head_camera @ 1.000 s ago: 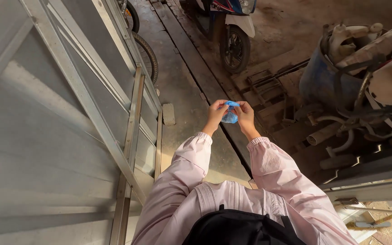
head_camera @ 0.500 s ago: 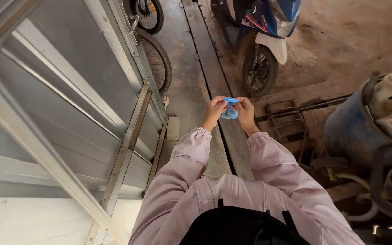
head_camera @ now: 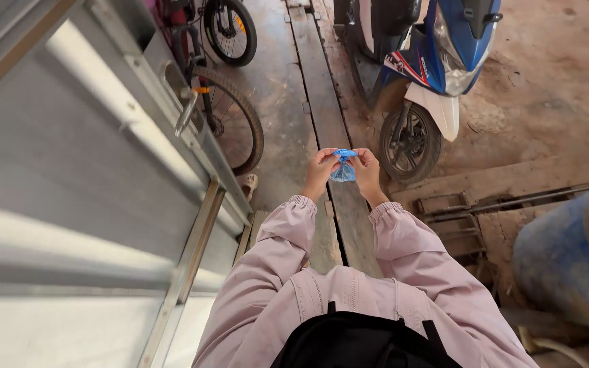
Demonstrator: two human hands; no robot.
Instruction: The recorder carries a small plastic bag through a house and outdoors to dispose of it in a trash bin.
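Head view: the person stands looking down, both arms in pale pink sleeves (head_camera: 288,238) raised in front of the chest. The left hand (head_camera: 320,170) and the right hand (head_camera: 366,170) meet over a small blue plastic bag (head_camera: 343,168), which hangs in the air between them, just above the middle of the picture. The fingers of both hands are pinched on the bag's gathered top, left thumb and forefinger on one side, right on the other; neither hand is slack. The bag's body droops below the pinch, crumpled and partly see-through; what is inside, if anything, I cannot tell.

By my judgement the work in hand is at the bag's mouth, either twisting it shut or picking it open; the pictures do not settle which. Whichever it is, the next move calls for small, careful finger work at that gathered top, with one hand holding the neck firm while the other works the thin film, since it could tear or slip.

Around the person: a grey metal gate (head_camera: 69,170) fills the side from seven to eleven o'clock, with a bicycle wheel (head_camera: 236,119) at eleven. A blue and white scooter (head_camera: 431,61) stands at one o'clock, and a blue barrel (head_camera: 567,259) sits at four. Underfoot is a concrete floor (head_camera: 281,82) with a worn strip running toward twelve.
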